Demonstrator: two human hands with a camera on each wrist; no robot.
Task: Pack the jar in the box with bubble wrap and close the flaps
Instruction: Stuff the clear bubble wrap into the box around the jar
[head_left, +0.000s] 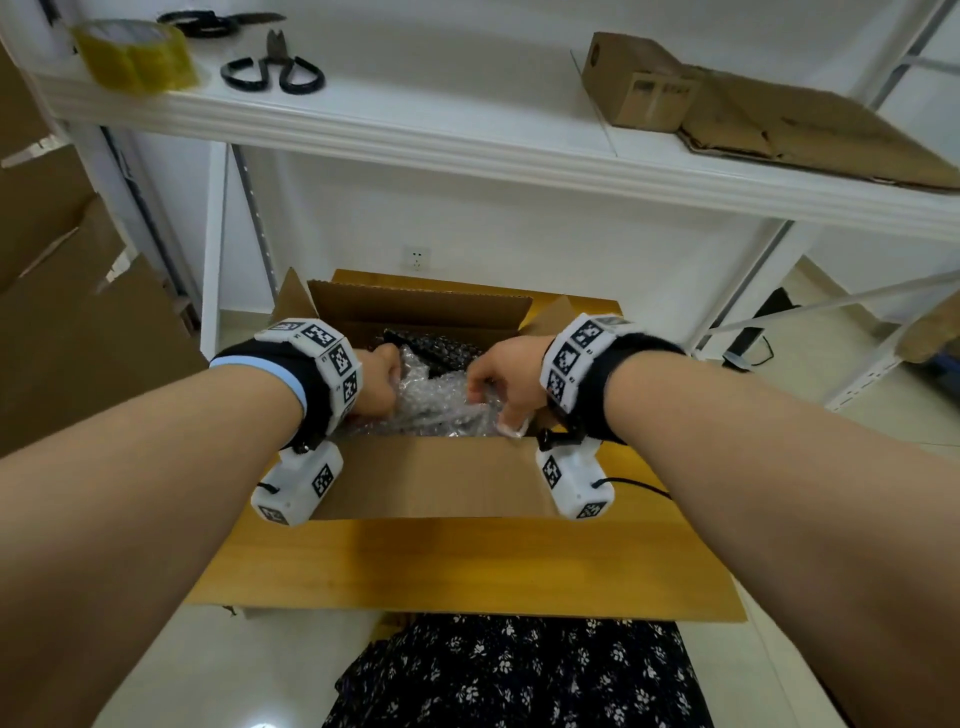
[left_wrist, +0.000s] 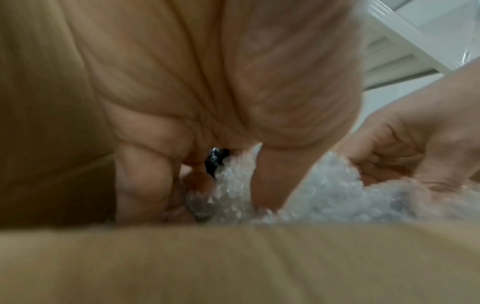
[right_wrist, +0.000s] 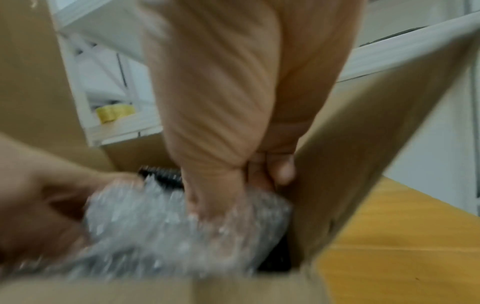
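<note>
An open cardboard box (head_left: 431, 480) stands on a yellow wooden table (head_left: 457, 561), flaps up. Clear bubble wrap (head_left: 434, 402) fills its near half, and a black bubble sheet (head_left: 441, 345) lies behind it. My left hand (head_left: 376, 382) reaches into the box's left side, fingers curled into the clear bubble wrap (left_wrist: 233, 181). My right hand (head_left: 501, 382) grips the bubble wrap (right_wrist: 168, 222) on the right side, thumb pressed into it. Both wrist views are blurred. The jar itself is hidden under the wrap.
A white shelf (head_left: 467, 145) hangs above the box with a yellow tape roll (head_left: 135, 54), black scissors (head_left: 275, 70), a small carton (head_left: 639, 85) and flattened cardboard (head_left: 810, 135). Stacked cardboard sheets (head_left: 67, 291) lean at the left.
</note>
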